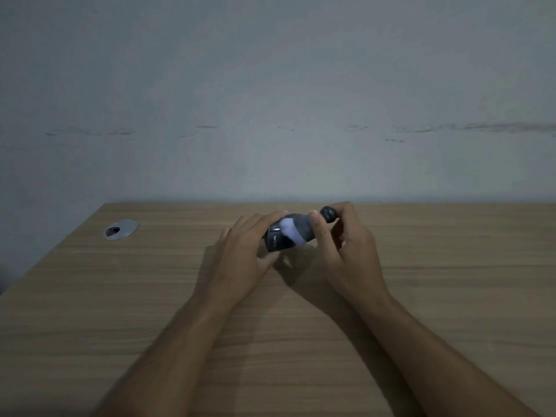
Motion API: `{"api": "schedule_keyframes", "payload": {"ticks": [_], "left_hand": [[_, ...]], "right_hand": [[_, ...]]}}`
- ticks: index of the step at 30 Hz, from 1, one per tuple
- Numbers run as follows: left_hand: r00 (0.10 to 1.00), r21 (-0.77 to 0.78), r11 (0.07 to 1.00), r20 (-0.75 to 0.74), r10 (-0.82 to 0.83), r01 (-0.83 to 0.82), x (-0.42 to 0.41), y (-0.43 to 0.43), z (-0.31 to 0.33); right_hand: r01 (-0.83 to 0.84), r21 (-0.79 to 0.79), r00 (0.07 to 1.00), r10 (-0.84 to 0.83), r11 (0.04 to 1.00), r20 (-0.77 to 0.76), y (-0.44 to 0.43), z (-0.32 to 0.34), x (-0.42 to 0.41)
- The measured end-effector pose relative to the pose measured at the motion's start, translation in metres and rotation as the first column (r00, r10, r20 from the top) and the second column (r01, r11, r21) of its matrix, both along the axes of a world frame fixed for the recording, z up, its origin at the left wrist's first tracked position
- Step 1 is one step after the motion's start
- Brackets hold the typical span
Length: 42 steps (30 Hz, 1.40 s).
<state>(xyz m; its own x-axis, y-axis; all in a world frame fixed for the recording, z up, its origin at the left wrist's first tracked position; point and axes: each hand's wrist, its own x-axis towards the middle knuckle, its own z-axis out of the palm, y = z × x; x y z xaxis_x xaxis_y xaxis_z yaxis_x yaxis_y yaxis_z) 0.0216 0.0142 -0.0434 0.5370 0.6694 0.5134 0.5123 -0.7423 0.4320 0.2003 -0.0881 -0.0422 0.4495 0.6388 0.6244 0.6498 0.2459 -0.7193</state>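
Note:
A small dark bottle (288,234) with a pale patch and a label lies tilted just above the wooden table (120,296), its neck pointing right. My left hand (240,254) grips the bottle's body from the left, thumb underneath. My right hand (346,242) holds the dark round cap (328,214) at the neck end, fingers curled round it and thumb against the bottle's shoulder. Whether the cap is on the neck or off it, I cannot tell.
A round metal cable grommet (121,229) is set into the table at the back left. A pale scuffed wall (270,100) rises right behind the table's far edge. The table's left edge runs diagonally toward me.

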Motion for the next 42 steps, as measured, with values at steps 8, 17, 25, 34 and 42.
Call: {"api": "schedule_keyframes", "payload": {"ticks": [8,17,25,34,42], "left_hand": [[0.982,-0.142,0.99,0.189,0.009,0.019,-0.005,-0.005,0.003],[0.988,-0.232,0.97,0.118,0.103,-0.073,-0.001,-0.005,0.004],[0.959,-0.254,0.958,0.213,0.186,-0.13,-0.003,0.0,0.0],[0.944,-0.307,0.942,0.249,0.214,-0.133,0.003,0.008,-0.007],[0.888,-0.349,0.933,0.398,0.232,-0.087,0.002,0.002,-0.005]], "right_hand": [[0.098,-0.044,0.995,-0.097,0.994,0.035,0.007,-0.01,0.011],[-0.043,-0.021,0.998,0.044,0.999,0.043,0.001,0.0,-0.011],[0.008,-0.057,0.991,0.0,0.998,0.131,0.004,-0.008,-0.001],[-0.114,-0.007,0.967,0.113,0.993,0.227,0.0,-0.006,-0.018],[0.025,-0.045,0.994,-0.02,0.999,0.11,0.005,-0.012,-0.001]]}}
